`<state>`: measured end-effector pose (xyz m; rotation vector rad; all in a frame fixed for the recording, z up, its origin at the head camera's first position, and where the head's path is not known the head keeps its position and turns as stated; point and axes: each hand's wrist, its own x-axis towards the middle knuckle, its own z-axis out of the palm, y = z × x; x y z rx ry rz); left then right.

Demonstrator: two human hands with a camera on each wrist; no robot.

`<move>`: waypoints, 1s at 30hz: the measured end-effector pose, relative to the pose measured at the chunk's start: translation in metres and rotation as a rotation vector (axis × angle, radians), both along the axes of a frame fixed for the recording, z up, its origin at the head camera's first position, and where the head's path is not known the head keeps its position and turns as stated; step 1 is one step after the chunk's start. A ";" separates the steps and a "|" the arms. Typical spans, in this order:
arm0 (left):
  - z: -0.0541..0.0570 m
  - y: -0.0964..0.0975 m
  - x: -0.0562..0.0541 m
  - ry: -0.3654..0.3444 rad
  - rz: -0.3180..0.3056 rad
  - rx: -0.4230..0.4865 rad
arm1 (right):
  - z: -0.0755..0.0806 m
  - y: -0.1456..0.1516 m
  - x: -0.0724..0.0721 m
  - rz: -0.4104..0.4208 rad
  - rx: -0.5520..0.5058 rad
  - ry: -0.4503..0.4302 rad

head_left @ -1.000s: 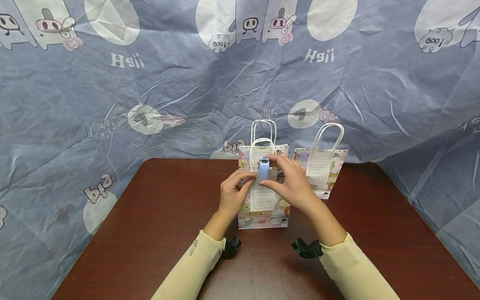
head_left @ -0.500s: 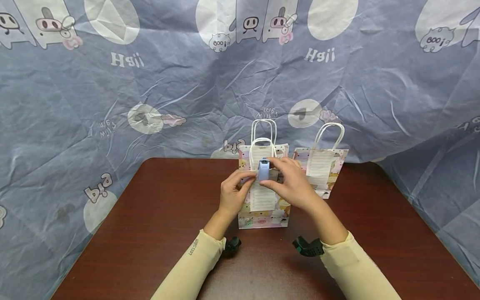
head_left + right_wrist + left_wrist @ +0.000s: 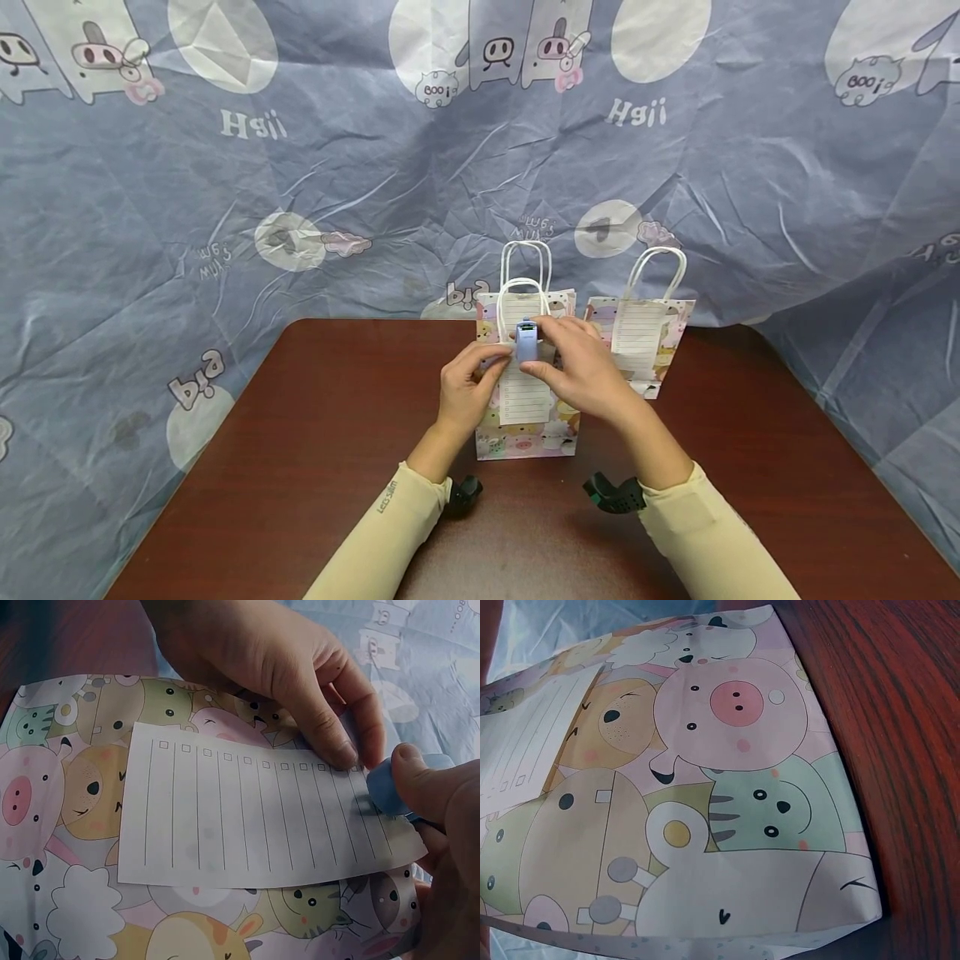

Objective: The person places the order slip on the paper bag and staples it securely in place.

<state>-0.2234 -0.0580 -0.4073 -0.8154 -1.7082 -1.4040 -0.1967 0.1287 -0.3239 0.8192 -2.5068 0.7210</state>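
A small light-blue stapler (image 3: 527, 343) is held in my right hand (image 3: 588, 367), thumb below and fingers above. Its mouth sits over the top edge of a paper gift bag (image 3: 525, 446) printed with cartoon animals. Against the bag's front lies a lined paper slip (image 3: 240, 817) with small checkboxes, its upper end right at the stapler. My left hand (image 3: 467, 387) pinches the slip and bag edge between thumb and fingers, just left of the stapler. In the left wrist view, the bag's lower part (image 3: 735, 712) and a corner of the slip show, with no fingers visible.
Behind the held bag stands another bag, its white handle (image 3: 527, 243) rising above. A further animal-print bag (image 3: 675, 333) with a lined slip stands to the right. The dark wooden table (image 3: 360, 400) ends at a blue printed cloth (image 3: 337, 183).
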 end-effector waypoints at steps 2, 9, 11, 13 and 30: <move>0.000 0.000 0.000 -0.004 0.009 0.002 | -0.001 -0.001 -0.001 0.004 0.006 0.012; -0.001 0.003 -0.001 0.003 0.011 0.011 | -0.004 -0.003 0.000 0.002 -0.010 0.054; -0.001 0.004 0.000 -0.001 0.010 0.009 | -0.005 -0.004 0.000 0.002 -0.019 0.069; -0.001 0.003 0.000 -0.002 0.004 0.007 | -0.007 -0.004 -0.001 0.003 -0.026 0.084; -0.002 0.001 -0.002 0.007 -0.003 0.010 | -0.011 -0.005 -0.005 0.035 -0.035 0.128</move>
